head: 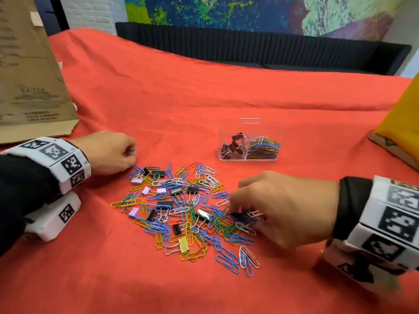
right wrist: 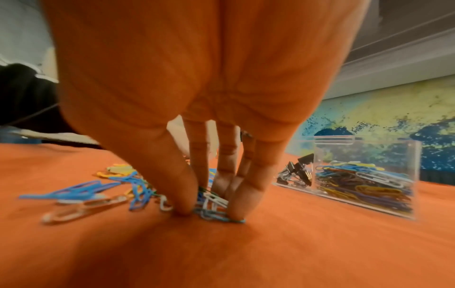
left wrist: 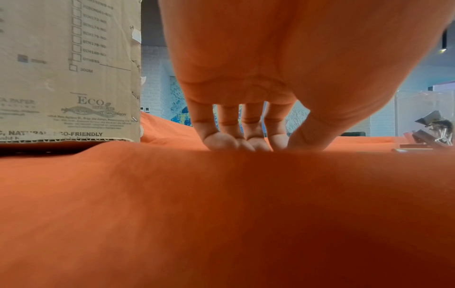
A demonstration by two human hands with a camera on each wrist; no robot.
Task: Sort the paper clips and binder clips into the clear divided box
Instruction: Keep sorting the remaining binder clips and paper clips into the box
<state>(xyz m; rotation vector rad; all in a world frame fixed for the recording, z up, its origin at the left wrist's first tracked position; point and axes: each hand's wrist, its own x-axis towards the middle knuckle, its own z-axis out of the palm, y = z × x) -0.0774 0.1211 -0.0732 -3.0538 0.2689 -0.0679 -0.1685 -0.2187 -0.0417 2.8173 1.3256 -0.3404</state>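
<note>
Both hands low — right hand [head: 278, 209] pinching paper clips [right wrist: 209, 202] at the pile's [head: 181, 211] four o'clock, left hand [head: 111, 151] loosely curled, empty, on the worktop [head: 204, 87].

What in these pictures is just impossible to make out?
- Head view: what exactly the right hand is gathering; its own fingers cover the spot, and the image is motion-blurred.
- Right wrist view: whether the fingers actually grip the paper clips or only press on them.
- Left wrist view: the clear divided box is cut off by the right edge.
- Head view: the cardboard box print is too blurred to read.
</note>
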